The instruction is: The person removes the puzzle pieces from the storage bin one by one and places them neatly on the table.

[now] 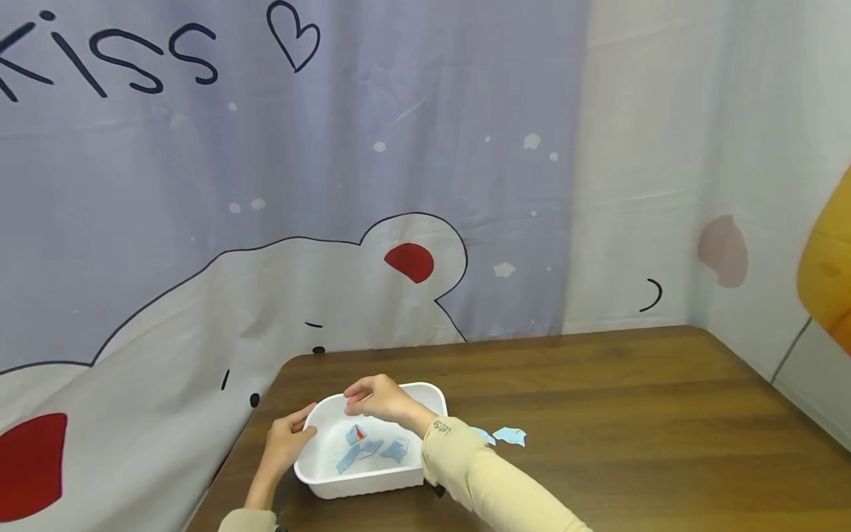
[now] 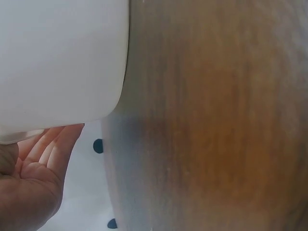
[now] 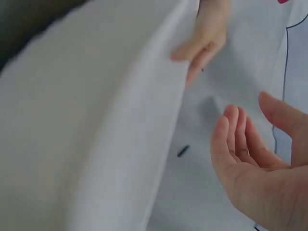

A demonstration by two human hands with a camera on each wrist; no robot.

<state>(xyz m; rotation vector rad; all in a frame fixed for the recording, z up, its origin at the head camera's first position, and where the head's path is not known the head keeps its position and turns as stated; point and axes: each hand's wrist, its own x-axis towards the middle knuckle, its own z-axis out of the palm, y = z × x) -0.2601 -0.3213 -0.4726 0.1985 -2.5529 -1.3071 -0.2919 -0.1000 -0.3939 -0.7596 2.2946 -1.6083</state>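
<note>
A white plastic basin (image 1: 364, 485) with a rounded rim stands on the table, its wall filling the upper left of the left wrist view. My left hand (image 1: 284, 446) grips its left end, thumb over the rim and fingers against the outside wall. Inside lie several torn pale blue paper scraps (image 1: 395, 450); one scrap (image 1: 355, 434) carries a red-orange patch. Over the basin's far side hovers my right hand (image 1: 382, 397). Its fingers bend loosely with nothing between them in the right wrist view, thumb apart from the fingertips.
More light blue paper scraps (image 1: 510, 436) lie on the table to the right of the basin, one partly behind the right sleeve (image 1: 488, 473). The brown wooden table (image 1: 631, 428) extends to the right. A printed curtain (image 1: 412, 185) hangs behind it.
</note>
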